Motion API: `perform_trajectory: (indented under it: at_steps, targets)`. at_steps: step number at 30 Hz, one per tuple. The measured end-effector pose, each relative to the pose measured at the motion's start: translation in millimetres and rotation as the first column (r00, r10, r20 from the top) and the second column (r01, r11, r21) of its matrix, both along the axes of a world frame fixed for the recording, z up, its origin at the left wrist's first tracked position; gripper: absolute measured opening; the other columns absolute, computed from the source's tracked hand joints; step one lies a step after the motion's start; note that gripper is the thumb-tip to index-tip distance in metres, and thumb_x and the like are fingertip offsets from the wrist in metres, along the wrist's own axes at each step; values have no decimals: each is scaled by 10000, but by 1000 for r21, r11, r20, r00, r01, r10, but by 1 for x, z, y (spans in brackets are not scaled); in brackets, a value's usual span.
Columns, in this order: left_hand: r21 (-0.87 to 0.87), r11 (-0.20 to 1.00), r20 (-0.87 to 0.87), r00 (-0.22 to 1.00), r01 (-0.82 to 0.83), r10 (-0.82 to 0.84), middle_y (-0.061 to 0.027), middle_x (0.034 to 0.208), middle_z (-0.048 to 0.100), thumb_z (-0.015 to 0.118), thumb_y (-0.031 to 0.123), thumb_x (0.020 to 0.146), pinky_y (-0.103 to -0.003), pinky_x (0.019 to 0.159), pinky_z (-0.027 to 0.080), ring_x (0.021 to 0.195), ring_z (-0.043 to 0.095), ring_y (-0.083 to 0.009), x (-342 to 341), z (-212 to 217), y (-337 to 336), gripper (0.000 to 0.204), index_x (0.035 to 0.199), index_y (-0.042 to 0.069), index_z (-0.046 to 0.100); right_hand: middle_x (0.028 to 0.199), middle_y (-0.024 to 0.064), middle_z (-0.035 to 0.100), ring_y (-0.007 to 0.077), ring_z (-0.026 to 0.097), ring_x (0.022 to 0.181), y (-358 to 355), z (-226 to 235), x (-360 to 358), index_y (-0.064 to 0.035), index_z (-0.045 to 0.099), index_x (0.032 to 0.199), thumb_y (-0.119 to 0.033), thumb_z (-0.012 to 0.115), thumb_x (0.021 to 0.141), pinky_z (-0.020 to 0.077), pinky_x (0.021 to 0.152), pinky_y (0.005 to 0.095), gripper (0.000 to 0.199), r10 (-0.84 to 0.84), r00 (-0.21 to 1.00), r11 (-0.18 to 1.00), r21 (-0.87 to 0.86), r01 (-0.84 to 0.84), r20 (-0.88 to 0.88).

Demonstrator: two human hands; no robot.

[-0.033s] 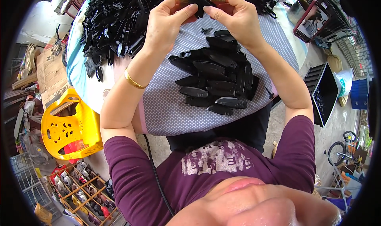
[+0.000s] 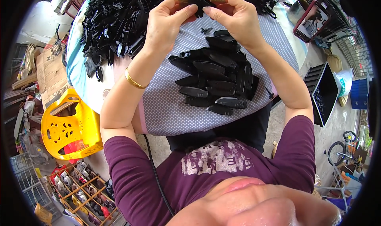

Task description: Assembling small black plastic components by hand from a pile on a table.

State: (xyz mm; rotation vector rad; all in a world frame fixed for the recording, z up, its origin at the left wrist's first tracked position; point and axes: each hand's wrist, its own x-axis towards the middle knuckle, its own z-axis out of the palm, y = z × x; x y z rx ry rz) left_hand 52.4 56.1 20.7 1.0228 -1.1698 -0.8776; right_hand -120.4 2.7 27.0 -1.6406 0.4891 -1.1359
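Observation:
Both my hands are raised over the far part of the table, pinching a small black plastic piece (image 2: 198,3) between them. My left hand (image 2: 164,25) grips its left side with thumb and index finger, and my right hand (image 2: 243,23) grips the right side. Tan wraps cover both index fingertips. The fingers partly hide the piece, so its exact kind is unclear. Below my hands lies a stack of long, rounded black plastic pieces (image 2: 210,67) on a dotted grey cloth (image 2: 162,111). A tiny forked black part (image 2: 206,30) rests just above that stack.
A large heap of black plastic parts (image 2: 119,19) covers the table's far left. At the right are a propped-up phone (image 2: 313,21) and a black crate (image 2: 323,95) on the floor. A yellow plastic chair (image 2: 73,125) stands left; a dark cable (image 2: 152,162) hangs by my left arm.

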Motion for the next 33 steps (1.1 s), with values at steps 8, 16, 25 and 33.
perform_trajectory:
  at_steps: [8, 16, 25, 33]
  targets:
    - [-64, 998, 21, 999, -26, 27, -113, 997, 647, 610, 25, 844, -287, 825, 526, 853, 644, -174, -7, 8, 5, 270, 1110, -21, 600, 841, 54, 620, 88, 592, 738, -3, 1, 1, 25, 592, 974, -7, 663, 774, 499, 656, 226, 214, -93, 995, 979, -184, 84, -44]
    - [-43, 998, 48, 998, -39, 41, -98, 976, 654, 610, 45, 851, -254, 818, 517, 855, 638, -149, -10, 12, 8, 264, 1107, -17, 609, 828, 71, 582, 119, 612, 717, 11, 14, -4, 32, 618, 924, 17, 669, 757, 501, 610, 238, 175, -106, 990, 954, -291, 75, -93]
    - [-128, 988, 53, 995, 85, -79, -102, 997, 657, 601, 104, 869, -254, 859, 482, 914, 622, -154, -7, 16, 5, 251, 1101, 10, 628, 801, 14, 626, 94, 602, 702, -13, -11, 3, -37, 623, 1041, -264, 706, 794, 481, 634, 207, 345, -113, 969, 896, -444, 4, -219]
    - [-176, 976, 157, 982, 129, -102, -103, 988, 662, 592, 115, 876, -243, 859, 474, 932, 616, -160, 0, 12, 9, 220, 1068, 26, 653, 804, 13, 654, 44, 552, 704, -2, -5, -5, -19, 645, 997, -205, 703, 803, 468, 642, 211, 275, -31, 893, 935, -328, -132, -449]
